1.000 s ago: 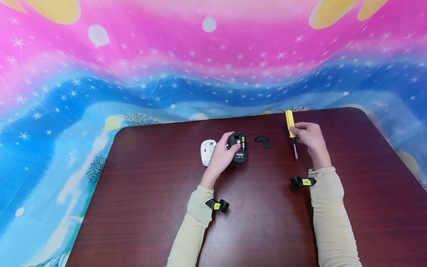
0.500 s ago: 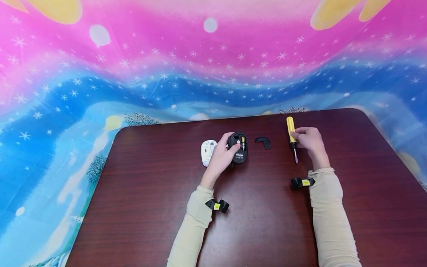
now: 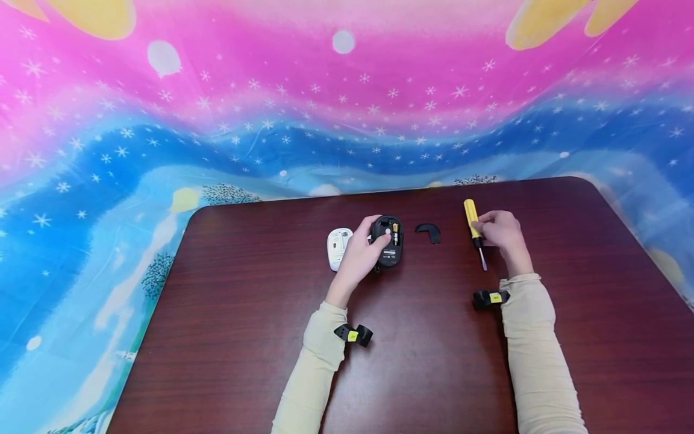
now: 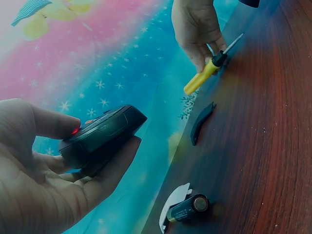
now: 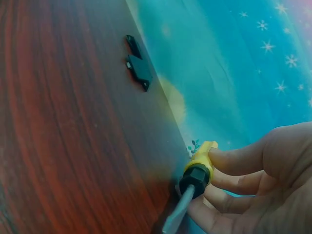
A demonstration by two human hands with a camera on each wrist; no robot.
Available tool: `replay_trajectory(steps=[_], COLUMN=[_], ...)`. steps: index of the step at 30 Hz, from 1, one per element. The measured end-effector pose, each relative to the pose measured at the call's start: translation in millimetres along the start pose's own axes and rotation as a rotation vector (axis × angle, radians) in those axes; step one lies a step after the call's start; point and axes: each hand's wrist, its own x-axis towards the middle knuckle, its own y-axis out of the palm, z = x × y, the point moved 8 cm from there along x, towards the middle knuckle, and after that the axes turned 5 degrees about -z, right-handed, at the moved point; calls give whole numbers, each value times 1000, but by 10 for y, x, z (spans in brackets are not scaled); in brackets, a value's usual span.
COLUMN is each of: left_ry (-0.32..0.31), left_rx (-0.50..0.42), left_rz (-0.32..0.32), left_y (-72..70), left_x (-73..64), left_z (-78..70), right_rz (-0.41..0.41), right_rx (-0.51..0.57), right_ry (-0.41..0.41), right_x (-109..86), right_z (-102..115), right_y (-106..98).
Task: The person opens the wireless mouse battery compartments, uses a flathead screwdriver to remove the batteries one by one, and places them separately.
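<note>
My left hand point(image 3: 359, 254) grips a black computer mouse point(image 3: 390, 256), underside up, thumb across its base. A battery point(image 3: 396, 232) shows in its uncovered compartment. In the left wrist view, a red glow lies by the thumb on the mouse point(image 4: 102, 139), which is raised off the table. My right hand point(image 3: 503, 234) pinches the yellow handle of a screwdriver point(image 3: 470, 216). Its flat tip points back toward me, low by the table; whether it touches cannot be told. Between the hands lies a curved black battery cover point(image 3: 432, 231).
Left of the mouse, a white shell-like piece point(image 3: 335, 247) lies on the dark red wooden table point(image 3: 238, 301). The left wrist view shows a loose battery point(image 4: 187, 209) against a white piece. A patterned cloth point(image 3: 303, 96) hangs behind the table's far edge.
My right hand has come slightly nearer with the screwdriver, whose handle now tilts a little more to the left. The left hand and the mouse stay in place.
</note>
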Motion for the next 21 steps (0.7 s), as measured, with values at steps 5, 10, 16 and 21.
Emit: replay_trajectory(steps=[5,10,16,21], left_ry=[1,1,5,1], left_rx=[-14,-15,-17,-17], left_rz=[-3,-4,-5,-4], left_y=[-3,-5,-11,-14], left_x=[3,5,4,-2], left_z=[-2,0,-4,-9], right_rz=[-34,-84,-125,-149], right_rx=[-23,-102,-174,-221], right_ry=[-2,-52,-100,-109], right_x=[8,-5,-7,-13], right_z=[-15,18,46,61], right_y=[-13,-38,-48,-57])
